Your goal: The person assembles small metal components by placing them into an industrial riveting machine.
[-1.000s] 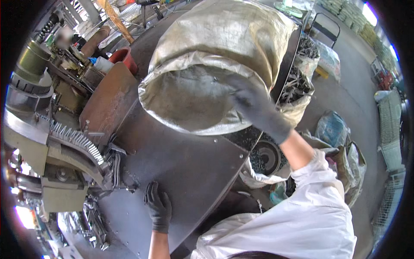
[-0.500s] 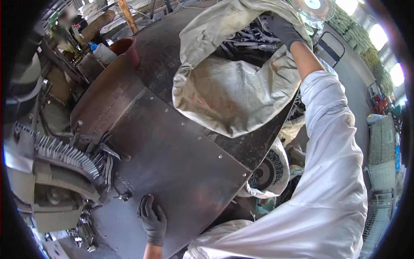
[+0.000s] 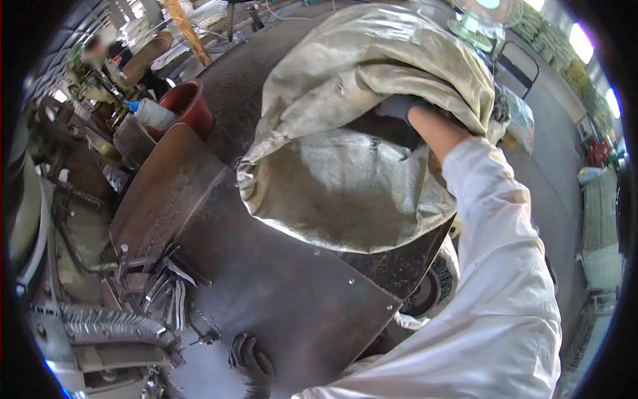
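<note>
Gloved right hand point(image 3: 397, 106) reaching into pale sack point(image 3: 319, 100), can't tell its grip; gloved left hand point(image 3: 252, 360) empty, loosely curled, low at metal table point(image 3: 266, 279).

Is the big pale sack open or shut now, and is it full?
Open: the sack gapes wide, with the right hand inside its mouth. Whether it is full, I cannot tell; its depth is hidden.

Gaping sack mouth point(image 3: 345, 189), red bucket point(image 3: 198, 114) obstructing left

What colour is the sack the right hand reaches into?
The sack is greyish beige with brownish patches, clearest in head view.
</note>
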`<state>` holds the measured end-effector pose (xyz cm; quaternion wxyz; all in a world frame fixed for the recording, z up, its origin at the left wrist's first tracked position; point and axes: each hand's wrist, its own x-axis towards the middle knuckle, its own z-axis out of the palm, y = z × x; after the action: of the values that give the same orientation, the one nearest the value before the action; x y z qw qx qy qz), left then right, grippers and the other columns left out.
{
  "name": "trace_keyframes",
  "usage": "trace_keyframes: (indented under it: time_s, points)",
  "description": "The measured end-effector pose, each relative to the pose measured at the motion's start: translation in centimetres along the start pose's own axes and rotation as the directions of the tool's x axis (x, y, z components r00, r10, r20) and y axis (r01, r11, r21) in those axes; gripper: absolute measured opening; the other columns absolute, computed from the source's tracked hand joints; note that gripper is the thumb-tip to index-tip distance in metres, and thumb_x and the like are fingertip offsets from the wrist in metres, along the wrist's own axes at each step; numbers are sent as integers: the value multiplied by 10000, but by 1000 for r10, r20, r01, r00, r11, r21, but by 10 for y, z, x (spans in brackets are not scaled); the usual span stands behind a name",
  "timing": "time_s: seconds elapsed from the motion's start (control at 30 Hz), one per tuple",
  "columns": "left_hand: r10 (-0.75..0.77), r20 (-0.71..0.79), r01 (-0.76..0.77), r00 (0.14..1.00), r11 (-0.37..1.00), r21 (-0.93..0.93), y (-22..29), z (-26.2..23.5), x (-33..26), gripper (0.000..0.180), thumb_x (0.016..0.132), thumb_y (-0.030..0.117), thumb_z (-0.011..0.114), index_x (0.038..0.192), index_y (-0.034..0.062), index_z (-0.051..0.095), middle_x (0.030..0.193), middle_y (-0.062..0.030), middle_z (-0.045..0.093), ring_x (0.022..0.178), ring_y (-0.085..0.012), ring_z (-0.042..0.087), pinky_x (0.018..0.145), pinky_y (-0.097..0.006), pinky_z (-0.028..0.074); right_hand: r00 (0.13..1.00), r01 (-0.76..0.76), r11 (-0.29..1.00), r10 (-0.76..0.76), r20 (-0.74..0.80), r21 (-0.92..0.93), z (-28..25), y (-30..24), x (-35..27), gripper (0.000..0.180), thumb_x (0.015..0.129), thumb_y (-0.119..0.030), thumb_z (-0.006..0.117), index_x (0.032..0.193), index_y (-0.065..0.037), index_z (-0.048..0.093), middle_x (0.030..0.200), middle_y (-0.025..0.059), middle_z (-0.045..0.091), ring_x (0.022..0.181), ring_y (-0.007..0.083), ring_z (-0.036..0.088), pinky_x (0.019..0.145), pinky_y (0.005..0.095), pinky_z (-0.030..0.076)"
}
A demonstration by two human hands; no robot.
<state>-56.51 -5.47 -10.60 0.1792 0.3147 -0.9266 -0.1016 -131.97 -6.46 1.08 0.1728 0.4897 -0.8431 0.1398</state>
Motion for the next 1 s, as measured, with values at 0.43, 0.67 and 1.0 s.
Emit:
trace_keyframes:
  time_s: [0.43, 0.67, 1.0]
  points:
    - [81, -83, -85, 993, 995, -52, 24, -20, 24, 333, 1005, 140, 556, 1297, -12, 608, 1285, -245, 652, 1183, -455, 626, 1022, -568, 497, 973, 229, 965, -221, -70, 129, 36, -29, 8, 495, 1006, -357, 575, 1460, -159, 589, 1427, 183, 621, 1252, 384, 631, 1119, 471, 446]
    - [-30, 5, 30, 1000, 999, -14, -6, -9, -2, 380, 866, 101, 614, 1239, 31, 625, 1316, -201, 615, 1241, -431, 576, 1053, -549, 450, 918, 395, 889, -391, -68, 231, 24, -108, -17, 472, 1002, -321, 574, 1448, -167, 598, 1403, 178, 633, 1228, 385, 642, 1105, 473, 459]
    - [-11, -22, 10, 1000, 1000, -13, -2, -17, -11, 390, 878, 92, 614, 1263, 28, 620, 1344, -201, 610, 1268, -426, 560, 1083, -544, 428, 840, 518, 784, -542, -28, 343, 0, -174, -130, 446, 996, -269, 574, 1432, -178, 611, 1370, 172, 651, 1195, 388, 659, 1084, 476, 479]
